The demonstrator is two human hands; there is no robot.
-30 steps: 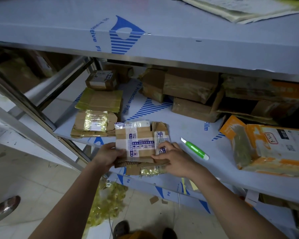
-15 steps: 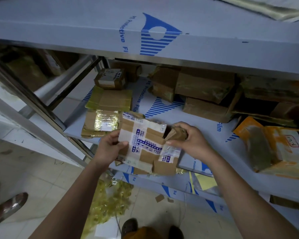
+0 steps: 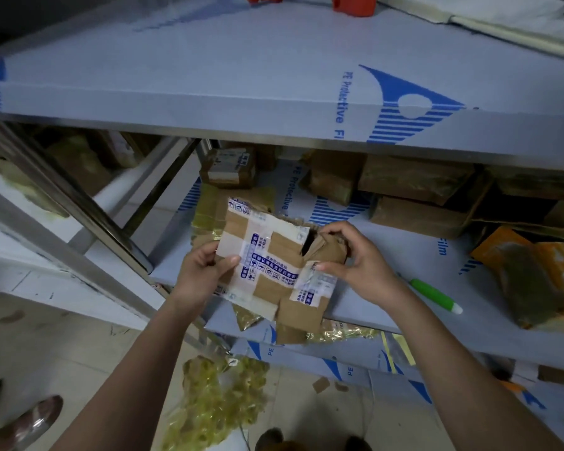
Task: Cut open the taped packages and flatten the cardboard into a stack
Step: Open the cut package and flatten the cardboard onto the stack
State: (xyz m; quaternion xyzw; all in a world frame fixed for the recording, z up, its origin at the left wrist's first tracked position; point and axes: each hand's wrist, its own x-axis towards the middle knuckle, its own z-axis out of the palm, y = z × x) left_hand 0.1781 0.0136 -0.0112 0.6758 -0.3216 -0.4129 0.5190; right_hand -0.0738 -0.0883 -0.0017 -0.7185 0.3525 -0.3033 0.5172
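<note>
Down by the feet, on the floor (image 3: 79,336), lies a heap of crumpled yellow tape (image 3: 215,395). Above it, both hands hold a small box (image 3: 267,265) up in the air, just over the front edge of the shelf (image 3: 388,307). The box has blue and white tape across it and is already cut open. The left hand (image 3: 202,275) grips its left edge, thumb on top. The right hand (image 3: 355,258) pinches a loose flap at the open right end. This looks like the flattening step. Next, I think, the flaps must be pulled wide and the box pushed flat. A green knife (image 3: 435,294) lies on the shelf near the right wrist. Behind the box sit flat boxes (image 3: 209,203), where this one should go. Further back wait more brown packages (image 3: 414,180).
</note>
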